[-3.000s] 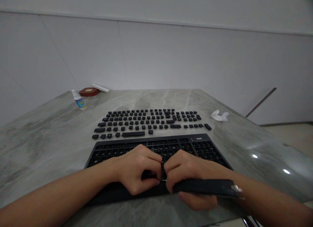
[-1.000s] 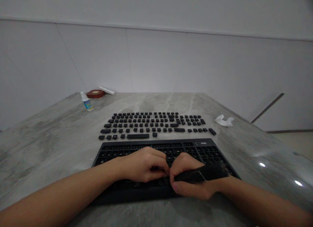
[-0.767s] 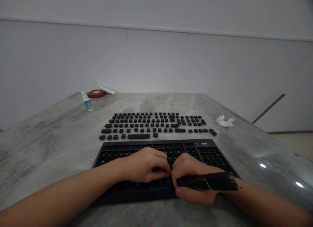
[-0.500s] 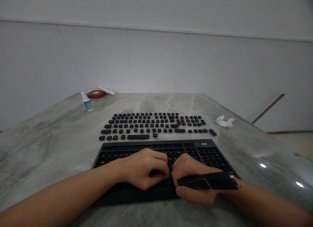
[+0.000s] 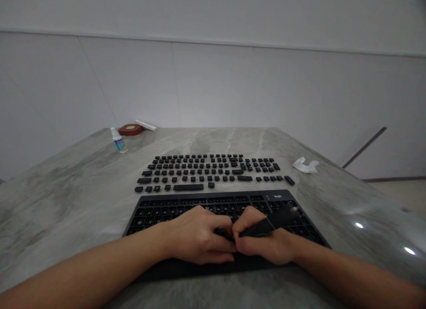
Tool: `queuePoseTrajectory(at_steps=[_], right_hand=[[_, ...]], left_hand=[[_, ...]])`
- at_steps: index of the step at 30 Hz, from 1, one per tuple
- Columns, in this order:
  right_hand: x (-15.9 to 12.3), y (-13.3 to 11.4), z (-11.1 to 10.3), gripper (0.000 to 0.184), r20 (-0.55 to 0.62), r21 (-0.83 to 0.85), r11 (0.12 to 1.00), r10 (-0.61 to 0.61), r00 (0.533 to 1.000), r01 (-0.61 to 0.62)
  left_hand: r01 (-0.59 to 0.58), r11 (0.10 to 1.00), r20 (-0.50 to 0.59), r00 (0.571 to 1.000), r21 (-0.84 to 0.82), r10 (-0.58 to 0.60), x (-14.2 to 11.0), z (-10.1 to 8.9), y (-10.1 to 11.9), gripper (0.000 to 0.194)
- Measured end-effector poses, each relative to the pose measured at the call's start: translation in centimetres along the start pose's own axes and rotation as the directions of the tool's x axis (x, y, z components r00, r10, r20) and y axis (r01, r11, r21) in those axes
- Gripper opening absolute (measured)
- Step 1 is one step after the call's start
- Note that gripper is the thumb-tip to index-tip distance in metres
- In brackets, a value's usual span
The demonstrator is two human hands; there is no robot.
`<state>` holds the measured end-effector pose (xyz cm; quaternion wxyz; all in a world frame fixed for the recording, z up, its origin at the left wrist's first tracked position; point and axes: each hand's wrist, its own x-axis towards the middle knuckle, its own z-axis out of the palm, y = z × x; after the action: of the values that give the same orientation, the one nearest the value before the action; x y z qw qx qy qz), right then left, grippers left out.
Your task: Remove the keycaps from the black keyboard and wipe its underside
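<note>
A black keyboard base (image 5: 216, 194) lies in front of me, its key sockets bare of caps. Over its middle, my left hand (image 5: 201, 235) is closed, fingers curled toward the right hand; whatever they pinch is hidden. My right hand (image 5: 262, 240) grips a slim black tool (image 5: 279, 219) whose tail points up and to the right. The tool's working tip is hidden between the hands, so its kind is unclear. Fingertips of both hands touch or nearly touch. Beyond the base, black keycaps (image 5: 188, 187) lie loose in rows that follow a keyboard layout.
A white spray bottle (image 5: 119, 141) with a blue label stands at the back left. Near it are a reddish-brown box (image 5: 130, 129) and a white strip-like object (image 5: 145, 124). A crumpled white tissue (image 5: 305, 165) lies right of the keycaps. The marble-patterned table (image 5: 73, 198) meets a pale wall.
The tool in my right hand has swung its tail upward and away from me. My right hand has turned, and the fingers of both hands have come closer together.
</note>
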<state>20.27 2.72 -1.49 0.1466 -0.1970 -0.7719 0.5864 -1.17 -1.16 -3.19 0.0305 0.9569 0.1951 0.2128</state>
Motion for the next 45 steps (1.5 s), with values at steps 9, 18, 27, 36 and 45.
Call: queuePoseTrajectory(at_steps=[9, 18, 27, 36, 45], right_hand=[[-0.4, -0.2, 0.7, 0.013, -0.1, -0.045, 0.996, 0.071, 0.992, -0.076], [-0.7, 1.3, 1.2, 0.021, 0.048, -0.378, 0.863, -0.344, 0.938, 0.336], [-0.4, 3.6, 1.8, 0.025, 0.075, -0.517, 0.663, -0.594, 0.801, 0.541], [-0.5, 3.3, 1.4, 0.019, 0.208, -0.641, 0.49, -0.63, 0.748, 0.591], [-0.5, 1.7, 1.0, 0.024, 0.083, -0.394, 0.875, -0.27, 0.959, 0.28]], left_hand=[[-0.013, 0.999, 0.007, 1.0, 0.052, 0.013, 0.1, 0.2, 0.1, 0.01], [-0.032, 0.997, -0.019, 0.999, 0.069, 0.033, 0.2, 0.5, 0.0, 0.021], [-0.034, 0.997, -0.009, 0.999, 0.07, 0.035, 0.3, 0.5, 0.1, 0.014], [-0.047, 0.995, 0.009, 0.999, 0.09, 0.047, 0.4, 0.2, 0.2, 0.011], [-0.055, 0.997, -0.024, 0.998, 0.062, 0.057, 0.3, 0.4, 0.1, 0.016]])
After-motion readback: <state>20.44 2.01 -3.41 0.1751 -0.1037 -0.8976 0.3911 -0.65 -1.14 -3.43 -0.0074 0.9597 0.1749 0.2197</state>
